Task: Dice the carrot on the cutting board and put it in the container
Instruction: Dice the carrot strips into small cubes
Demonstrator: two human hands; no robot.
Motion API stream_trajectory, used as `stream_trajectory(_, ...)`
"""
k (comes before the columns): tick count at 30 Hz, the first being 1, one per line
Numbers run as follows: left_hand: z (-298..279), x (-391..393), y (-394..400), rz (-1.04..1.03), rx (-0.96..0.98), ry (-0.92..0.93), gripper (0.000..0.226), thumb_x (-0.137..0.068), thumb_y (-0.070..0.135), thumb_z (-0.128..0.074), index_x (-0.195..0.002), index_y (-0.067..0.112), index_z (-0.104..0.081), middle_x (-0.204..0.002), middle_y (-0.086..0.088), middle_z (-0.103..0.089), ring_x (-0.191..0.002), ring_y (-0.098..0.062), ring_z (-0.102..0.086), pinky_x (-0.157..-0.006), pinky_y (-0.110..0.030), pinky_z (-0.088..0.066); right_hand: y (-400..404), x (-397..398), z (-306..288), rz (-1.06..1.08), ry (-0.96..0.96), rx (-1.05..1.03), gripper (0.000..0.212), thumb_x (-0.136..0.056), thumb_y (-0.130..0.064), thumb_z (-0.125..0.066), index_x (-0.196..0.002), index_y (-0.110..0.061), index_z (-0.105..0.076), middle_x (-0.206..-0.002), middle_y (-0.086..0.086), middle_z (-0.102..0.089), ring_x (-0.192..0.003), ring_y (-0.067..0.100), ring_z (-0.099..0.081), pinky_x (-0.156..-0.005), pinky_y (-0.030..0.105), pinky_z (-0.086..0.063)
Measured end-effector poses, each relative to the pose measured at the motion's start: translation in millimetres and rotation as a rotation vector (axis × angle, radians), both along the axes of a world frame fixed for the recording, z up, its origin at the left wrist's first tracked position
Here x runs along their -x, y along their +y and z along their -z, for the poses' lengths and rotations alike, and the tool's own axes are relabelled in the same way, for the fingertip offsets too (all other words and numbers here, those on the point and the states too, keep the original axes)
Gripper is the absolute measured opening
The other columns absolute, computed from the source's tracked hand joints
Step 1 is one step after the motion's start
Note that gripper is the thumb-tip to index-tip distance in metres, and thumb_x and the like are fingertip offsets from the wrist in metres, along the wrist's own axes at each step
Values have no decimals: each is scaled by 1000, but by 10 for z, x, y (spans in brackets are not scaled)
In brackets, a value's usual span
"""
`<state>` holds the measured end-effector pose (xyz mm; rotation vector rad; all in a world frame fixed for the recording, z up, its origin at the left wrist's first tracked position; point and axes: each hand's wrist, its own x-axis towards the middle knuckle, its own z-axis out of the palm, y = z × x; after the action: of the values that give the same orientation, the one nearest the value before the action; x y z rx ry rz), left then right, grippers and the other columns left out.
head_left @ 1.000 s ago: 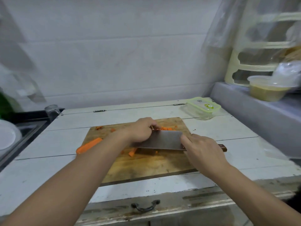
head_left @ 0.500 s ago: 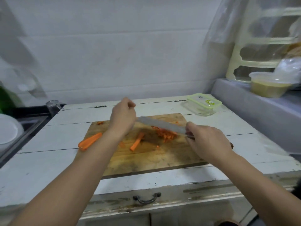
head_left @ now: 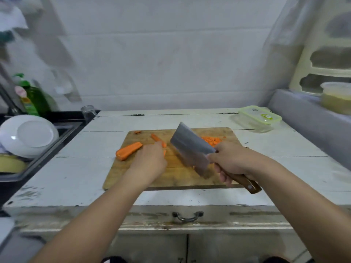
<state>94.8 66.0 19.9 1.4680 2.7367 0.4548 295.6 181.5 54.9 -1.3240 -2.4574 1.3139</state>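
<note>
The right hand (head_left: 235, 164) has its grip clenched round the cleaver (head_left: 191, 152) handle; the left hand (head_left: 150, 162) pins carrot strips (head_left: 158, 139) on the cutting board (head_left: 176, 179), its grip hidden. The strips look stiff, light and likely to roll, so hold them flat-side down. The larger carrot piece (head_left: 129, 151) lies alongside, diced bits (head_left: 211, 140) behind the blade, and the container (head_left: 258, 117) sits on the surface beyond.

1 head-worn wide-angle view looks forward and down from above the counter's front edge, near the cutting board (head_left: 171, 179), facing the back wall.
</note>
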Motion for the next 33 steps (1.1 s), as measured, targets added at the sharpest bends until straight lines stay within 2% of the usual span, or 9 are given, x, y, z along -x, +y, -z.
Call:
stream_trajectory(2, 1, -21, -48, -1, -3, -40, 8, -94, 13, -55, -96, 18, -49, -91, -4, -60, -80, -24, -55, -55, -31, -33, -46, 54, 29, 2, -66, -19, 30, -97, -20, -46, -101, 6, -61, -66, 17, -65, -54, 31, -63, -61, 47, -57)
stream_trajectory(8, 161, -270, 235, 84, -43, -131, 7, -93, 15, -55, -87, 13, -56, -88, -7, -62, -85, -28, -60, -68, -38, -50, 161, -152, -90, 104, -209, -171, 22, -100, -11, -39, -102, 2, -57, -71, 19, -65, -45, 28, -56, -44, 24, -45)
stream_trajectory(12, 124, -371, 569, 101, -70, -212, 20, -101, 30, -55, -94, 12, -63, -92, -9, -69, -88, -28, -64, -74, -35, -50, 384, -245, -98, 136, -188, -196, 25, -101, -17, -42, -103, 2, -58, -81, 24, -70, -57, 34, -63, -57, 41, -56)
stream_trajectory(15, 104, -82, 635, 68, -134, -353, 12, -100, 22, -56, -101, 16, -66, -97, -7, -72, -94, -27, -68, -85, -38, -57, 448, -232, -75, 119, -132, -195, 21, -101, -18, -45, -101, -1, -58, -80, 25, -70, -56, 34, -62, -57, 42, -55)
stream_trajectory(18, 112, 157, 457, 261, -180, -219, 14, -92, 16, -71, -104, 24, -73, -100, 5, -69, -97, -16, -64, -86, -29, -49, 446, -182, -18, 104, -83, -173, 19, -101, -20, -47, -99, -5, -58, -70, 19, -65, -54, 33, -59, -54, 37, -52)
stream_trajectory(21, 222, 112, 340, 513, -103, -120, 26, -91, 28, -76, -116, 26, -75, -112, 10, -66, -104, -6, -57, -92, -20, -43, 374, -110, 14, 83, -99, -148, 25, -102, -16, -47, -100, 4, -61, -69, 23, -67, -55, 35, -62, -54, 37, -52)
stream_trajectory(23, 348, 35, 384, 541, -154, -87, 20, -93, 34, -73, -111, 27, -76, -108, 11, -65, -102, -6, -58, -95, -25, -47, 322, -76, 15, 73, -80, -131, 31, -103, -20, -44, -101, 7, -59, -71, 22, -67, -57, 38, -65, -53, 36, -52)
stream_trajectory(28, 468, -202, 513, 444, -266, 64, 25, -97, 42, -65, -106, 21, -76, -96, 8, -57, -96, -14, -53, -86, -37, -51, 220, -57, -124, 35, -157, -335, 23, -103, -26, -42, -93, -11, -56, -78, 20, -73, -59, 36, -71, -51, 29, -49)
stream_trajectory(33, 463, -122, 326, 545, -186, 30, 41, -105, 41, -50, -141, 25, -61, -140, 9, -54, -133, -9, -43, -113, -28, -37, 135, -58, -190, 24, -195, -518, 21, -97, -27, -44, -81, -20, -57, -72, 5, -63, -55, 24, -63, -50, 32, -51)
